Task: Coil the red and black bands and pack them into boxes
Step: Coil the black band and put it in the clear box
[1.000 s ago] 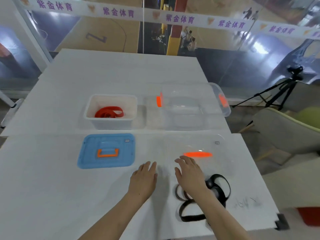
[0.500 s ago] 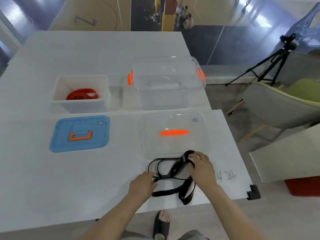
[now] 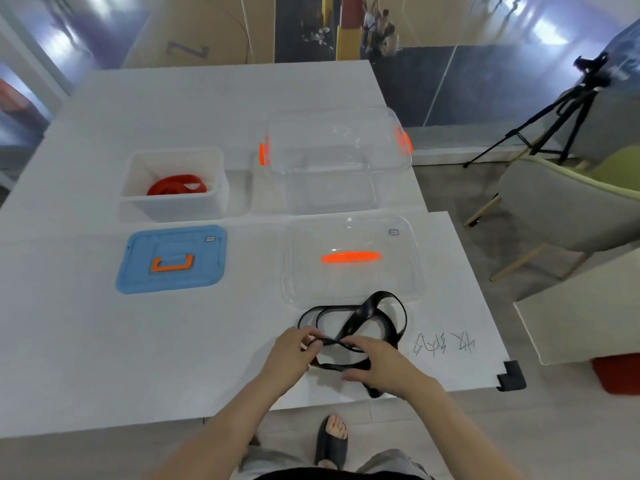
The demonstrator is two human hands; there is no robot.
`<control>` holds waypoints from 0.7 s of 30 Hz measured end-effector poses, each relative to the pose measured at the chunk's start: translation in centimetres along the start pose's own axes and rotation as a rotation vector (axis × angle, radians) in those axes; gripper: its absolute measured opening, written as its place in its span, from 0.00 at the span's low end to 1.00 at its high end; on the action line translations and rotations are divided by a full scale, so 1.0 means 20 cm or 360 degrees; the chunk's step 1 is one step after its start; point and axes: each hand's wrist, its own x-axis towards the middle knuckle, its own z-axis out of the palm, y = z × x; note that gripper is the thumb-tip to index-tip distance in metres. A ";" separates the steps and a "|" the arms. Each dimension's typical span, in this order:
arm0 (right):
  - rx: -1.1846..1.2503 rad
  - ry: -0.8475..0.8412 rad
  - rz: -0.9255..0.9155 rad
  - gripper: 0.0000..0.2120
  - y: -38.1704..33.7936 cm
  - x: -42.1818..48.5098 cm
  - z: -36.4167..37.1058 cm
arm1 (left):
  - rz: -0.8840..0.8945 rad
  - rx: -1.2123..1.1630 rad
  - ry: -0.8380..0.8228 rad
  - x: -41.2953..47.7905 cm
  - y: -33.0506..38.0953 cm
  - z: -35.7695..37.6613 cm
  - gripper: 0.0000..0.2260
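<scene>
both hands are down on the black band (image 3: 360,318) at the near edge of the white table (image 3: 86,341), and the coiling is under way. the left hand (image 3: 292,355) pinches the strap where two runs cross, thumb and fingertips closed on it. the right hand (image 3: 379,363) lies over the near loop, fingers curled on the strap just beside that crossing, so both hands grasp the same band. the band is not tidy yet: several loose loops sprawl away from the hands, and the far loop touches or overlaps the near rim of the clear lid (image 3: 353,261), which lies flat with its orange handle up. one tail runs under the right wrist toward the table edge.

beyond the clear lid stands the clear box (image 3: 336,157), open and, as far as the view shows, with nothing in it. to the left of the clear lid lies the blue lid (image 3: 171,259), and beyond that the white box (image 3: 175,183), open, with the red band (image 3: 176,185) coiled inside.

so the red half looks packed, bar its lid. left to do, by the look of it: gather the black loops into one coil, lift it past the clear lid into the clear box, and perhaps close both boxes.
</scene>
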 end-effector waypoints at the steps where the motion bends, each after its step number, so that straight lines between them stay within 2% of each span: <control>1: 0.0021 -0.0016 0.0008 0.39 0.00 -0.01 0.01 | -0.0024 -0.0107 -0.0007 -0.01 0.05 -0.02 0.06; 2: 0.0011 -0.0013 0.0000 0.37 0.00 -0.03 0.00 | -0.0040 -0.0180 -0.0020 -0.02 0.10 -0.04 0.06; 6: 0.0054 0.0264 -0.0081 0.11 -0.03 -0.09 -0.08 | -0.0038 -0.0324 -0.0075 -0.04 0.25 -0.13 0.10; 8: 0.0202 0.0377 -0.0093 0.05 -0.07 -0.12 -0.16 | -0.0023 -0.0383 -0.0039 -0.05 0.30 -0.17 0.11; 13: 0.0387 0.0584 -0.0216 0.06 -0.20 -0.22 -0.37 | 0.0195 -0.0499 -0.0062 -0.09 0.49 -0.27 0.07; 15: 0.0506 0.0652 -0.0264 0.06 -0.25 -0.25 -0.44 | 0.0312 -0.0442 -0.0040 -0.11 0.57 -0.31 0.14; 18: 0.0629 0.0728 -0.0309 0.07 -0.34 -0.30 -0.53 | 0.0429 -0.0361 0.0113 -0.15 0.67 -0.36 0.21; 21: 0.0750 0.0778 -0.0347 0.07 -0.41 -0.34 -0.59 | 0.0540 -0.0489 0.0240 -0.18 0.76 -0.38 0.17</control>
